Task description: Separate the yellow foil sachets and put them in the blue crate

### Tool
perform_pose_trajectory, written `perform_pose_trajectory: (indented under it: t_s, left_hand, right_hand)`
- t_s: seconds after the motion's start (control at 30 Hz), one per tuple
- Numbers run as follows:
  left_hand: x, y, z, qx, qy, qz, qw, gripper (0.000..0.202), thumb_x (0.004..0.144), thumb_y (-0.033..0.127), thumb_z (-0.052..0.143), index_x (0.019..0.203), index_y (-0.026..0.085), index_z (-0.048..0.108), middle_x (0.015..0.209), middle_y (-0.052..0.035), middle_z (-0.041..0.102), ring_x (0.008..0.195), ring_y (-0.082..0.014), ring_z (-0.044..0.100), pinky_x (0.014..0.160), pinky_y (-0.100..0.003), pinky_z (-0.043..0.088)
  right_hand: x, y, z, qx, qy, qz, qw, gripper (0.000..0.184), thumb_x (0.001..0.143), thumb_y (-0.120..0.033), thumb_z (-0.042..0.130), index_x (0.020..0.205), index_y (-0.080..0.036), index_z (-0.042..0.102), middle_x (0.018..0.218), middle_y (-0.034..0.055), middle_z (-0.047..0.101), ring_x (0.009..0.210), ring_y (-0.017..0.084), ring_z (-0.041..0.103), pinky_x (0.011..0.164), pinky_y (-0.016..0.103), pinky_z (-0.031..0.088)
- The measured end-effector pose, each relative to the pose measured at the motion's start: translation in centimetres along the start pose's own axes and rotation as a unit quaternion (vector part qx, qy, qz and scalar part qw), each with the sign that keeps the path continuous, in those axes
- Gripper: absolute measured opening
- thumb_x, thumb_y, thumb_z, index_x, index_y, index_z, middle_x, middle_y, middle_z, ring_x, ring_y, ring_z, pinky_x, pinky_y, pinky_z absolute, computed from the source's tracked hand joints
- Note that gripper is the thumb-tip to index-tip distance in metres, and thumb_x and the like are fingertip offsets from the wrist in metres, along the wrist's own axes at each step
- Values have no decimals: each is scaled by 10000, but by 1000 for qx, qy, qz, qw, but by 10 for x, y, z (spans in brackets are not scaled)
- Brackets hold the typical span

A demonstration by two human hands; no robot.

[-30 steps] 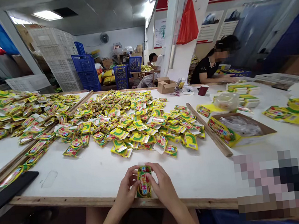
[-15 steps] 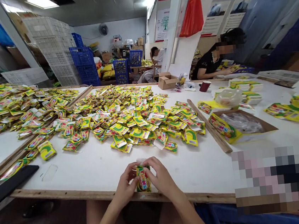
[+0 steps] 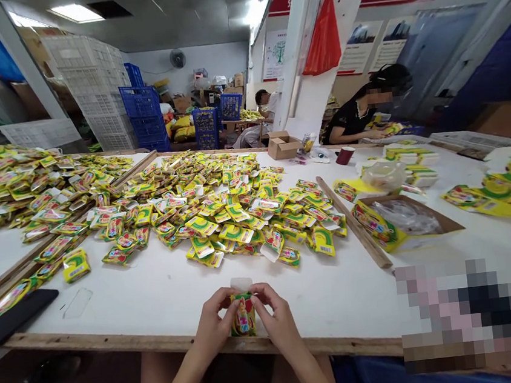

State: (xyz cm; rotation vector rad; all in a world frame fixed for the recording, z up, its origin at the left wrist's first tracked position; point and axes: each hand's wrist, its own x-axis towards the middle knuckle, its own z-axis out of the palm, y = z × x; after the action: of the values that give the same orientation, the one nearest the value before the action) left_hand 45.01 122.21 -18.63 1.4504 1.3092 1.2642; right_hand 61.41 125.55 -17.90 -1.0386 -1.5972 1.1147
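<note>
A small yellow and green printed carton point(image 3: 243, 318) stands between my hands at the table's front edge, its white top flap point(image 3: 241, 285) raised. My left hand point(image 3: 218, 318) pinches the carton's left side near the top. On the opposite side, my right hand point(image 3: 270, 312) grips the upper right edge with thumb and fingers. Beyond them spreads a large heap of similar small cartons point(image 3: 235, 215), many with white flaps sticking out.
Wooden strips point(image 3: 354, 224) divide the white table point(image 3: 157, 299). At right sits an open yellow box point(image 3: 404, 218) holding clear plastic. A black flat object point(image 3: 17, 320) lies at left. Across the table, a person in black point(image 3: 357, 114) handles yellow items. A blue crate point(image 3: 375, 377) stands below the front edge.
My fingers have shifted to the carton's two upper sides, and its white flap now shows more fully upright. The camera view has tilted slightly upward.
</note>
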Motion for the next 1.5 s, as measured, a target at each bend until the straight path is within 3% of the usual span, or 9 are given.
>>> perform_pose_trajectory:
  t_s: [0.1,0.23,0.3,0.47,0.67,0.77,0.97,1.2,1.5]
  left_hand:
    - [4,1,-1,8,2,4,1000,185,900,333,537,935,185,642,858,-51,678,809,-194,649,754,-302,520]
    - [9,0,1,0,43,25,999,188,879,319,569,822,183,686,951,-77,663,1000,-231,617,850,-314,495]
    - [11,-2,5,-45,58,16,997,153,855,309,605,826,184,688,966,-75,663,989,-227,623,848,-313,499]
    - [8,-7,10,-155,90,-9,984,228,831,292,645,1036,212,587,905,-44,688,867,-194,659,789,-314,530]
    - [1,1,5,-45,42,14,998,160,876,315,584,933,196,675,1023,-77,696,1020,-225,637,918,-354,486]
    - [-3,5,6,-22,54,1,998,181,884,331,574,955,206,684,1052,-71,697,1036,-219,633,933,-350,477]
    - [-2,11,9,-4,74,-34,997,218,868,350,580,992,199,676,995,-65,712,949,-211,652,850,-325,506]
    - [9,17,9,-26,87,-52,994,193,833,347,609,854,167,679,824,-45,710,765,-181,639,719,-277,506]
    - [2,7,2,1,48,-8,999,202,870,347,584,930,197,705,890,-49,713,852,-197,648,774,-301,512]
  right_hand:
    - [4,-4,1,-13,-22,-3,1000,180,904,-313,530,866,-185,651,838,45,674,793,192,623,744,272,483]
    - [11,-12,3,-28,-3,-24,999,203,889,-309,546,755,-183,632,792,36,637,766,187,603,709,260,473]
    - [12,-11,5,-28,0,-25,999,210,885,-308,551,730,-183,617,774,32,626,756,185,601,699,258,477]
    - [6,1,10,2,48,-34,998,135,891,-286,559,977,-193,605,868,31,666,777,173,632,731,260,504]
    - [-1,3,6,-27,9,-80,996,127,890,-247,572,968,-208,663,978,52,684,922,192,633,768,269,498]
    - [-3,-2,6,-31,18,-78,996,107,878,-262,603,948,-209,664,973,50,686,930,194,628,769,271,492]
    - [-3,-9,9,-57,49,-48,996,109,874,-279,594,906,-199,661,849,27,677,785,175,603,726,262,472]
    - [5,-11,7,-46,42,-2,998,132,860,-303,584,822,-191,643,741,10,653,707,169,569,685,258,450]
    - [0,-9,4,-14,26,-29,999,147,886,-301,585,861,-188,676,805,31,682,783,182,622,728,271,483]
